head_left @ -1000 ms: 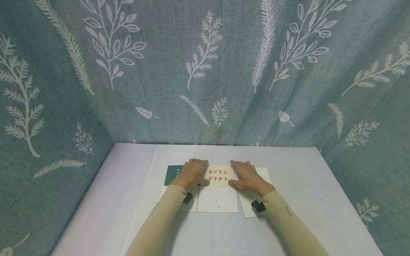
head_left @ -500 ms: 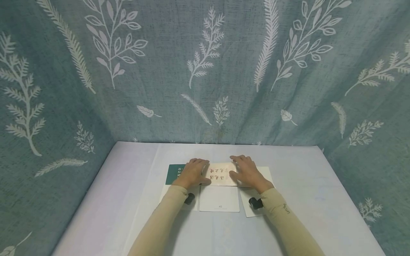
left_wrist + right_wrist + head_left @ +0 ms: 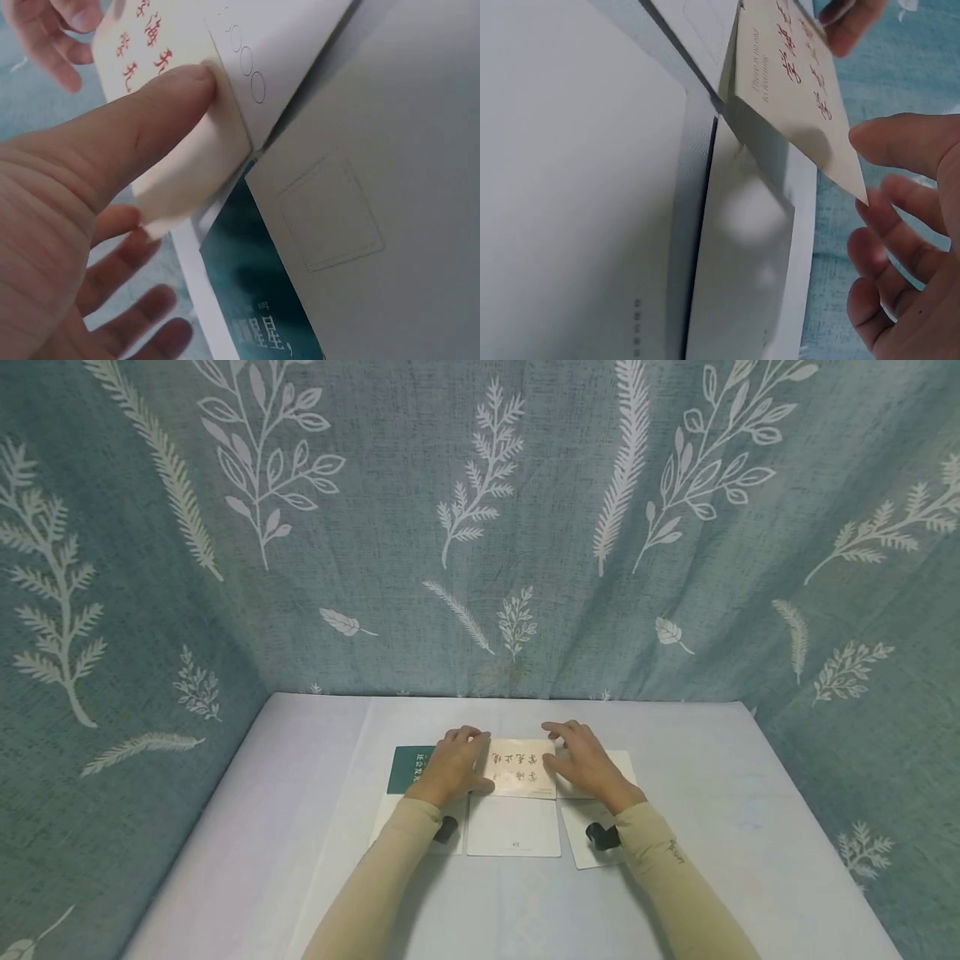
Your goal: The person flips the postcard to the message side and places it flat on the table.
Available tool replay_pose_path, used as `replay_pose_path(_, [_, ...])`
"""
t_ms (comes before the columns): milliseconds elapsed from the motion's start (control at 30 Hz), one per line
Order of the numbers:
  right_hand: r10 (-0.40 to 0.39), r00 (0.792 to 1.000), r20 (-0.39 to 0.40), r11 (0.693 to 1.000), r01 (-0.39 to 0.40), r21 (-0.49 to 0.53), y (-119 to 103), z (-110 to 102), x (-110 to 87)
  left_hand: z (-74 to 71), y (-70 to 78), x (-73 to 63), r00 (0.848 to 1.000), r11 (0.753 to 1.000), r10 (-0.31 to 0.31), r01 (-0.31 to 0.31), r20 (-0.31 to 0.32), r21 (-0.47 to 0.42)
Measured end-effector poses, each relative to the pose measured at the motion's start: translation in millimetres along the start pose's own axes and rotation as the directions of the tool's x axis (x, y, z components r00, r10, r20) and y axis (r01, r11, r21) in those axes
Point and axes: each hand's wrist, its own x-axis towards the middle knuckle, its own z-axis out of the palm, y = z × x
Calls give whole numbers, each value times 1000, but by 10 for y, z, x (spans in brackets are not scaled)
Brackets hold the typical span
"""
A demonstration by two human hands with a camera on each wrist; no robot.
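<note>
A cream card (image 3: 517, 768) with red handwritten-style characters lies tilted up from the things below it, as the right wrist view shows. My left hand (image 3: 448, 768) pinches its left end, the thumb on the printed face and the fingers behind its far edge. At the other end my right hand (image 3: 591, 767) is spread, with its thumb tip (image 3: 866, 142) right at the card's edge and its index fingertip close by the corner. Partly under my left hand lies a green card (image 3: 403, 770) with white characters.
In front of the cream card is a white card (image 3: 513, 828). More pale cards lie at the left (image 3: 386, 817), front right (image 3: 579, 820) and back right (image 3: 619, 765). A patterned teal curtain (image 3: 390, 635) stands behind the white table (image 3: 697, 777).
My right hand has shifted slightly back and right, its thumb moving from over the cream card to its edge. The left hand stays almost in place, and the card's tilt has changed slightly.
</note>
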Motion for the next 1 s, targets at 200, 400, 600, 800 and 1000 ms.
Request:
replay_pose_path(200, [64,998,23,996,-65,64,65,0,-23,22,10,-7,999,999,23,-21,-46,31])
replay_pose_path(400, [114,993,13,991,-114,66,98,20,-63,54,-12,-30,995,999,41,-39,-95,19])
replay_pose_path(600, [259,964,53,951,-264,162,66,22,-147,62,-23,-57,989,998,53,-57,-136,-20])
replay_pose_path(800, [319,943,100,912,-334,239,53,19,-223,56,-29,-86,985,997,56,-63,-166,-34])
replay_pose_path(1000, [358,927,112,895,-375,242,63,59,-263,69,-39,-116,984,998,63,-66,-167,-14])
